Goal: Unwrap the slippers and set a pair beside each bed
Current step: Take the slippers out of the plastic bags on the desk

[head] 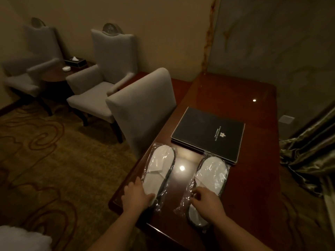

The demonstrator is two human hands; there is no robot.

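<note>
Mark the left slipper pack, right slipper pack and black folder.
left slipper pack (159,171): head view, white upper at mid-length.
right slipper pack (210,176): head view, white upper at mid-length.
black folder (206,131): head view, middle of cover.

A glossy dark-wood desk (253,113) carries two plastic-wrapped pairs of white slippers — left pair (160,164), right pair (210,175) — with a black hotel folder (208,134) behind them.

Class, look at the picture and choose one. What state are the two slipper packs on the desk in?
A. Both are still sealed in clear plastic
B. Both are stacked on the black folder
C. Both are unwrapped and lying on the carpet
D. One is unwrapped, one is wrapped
A. The left slipper pack and the right slipper pack both show crinkled clear wrap, lying side by side on the desk near the black folder.
</note>
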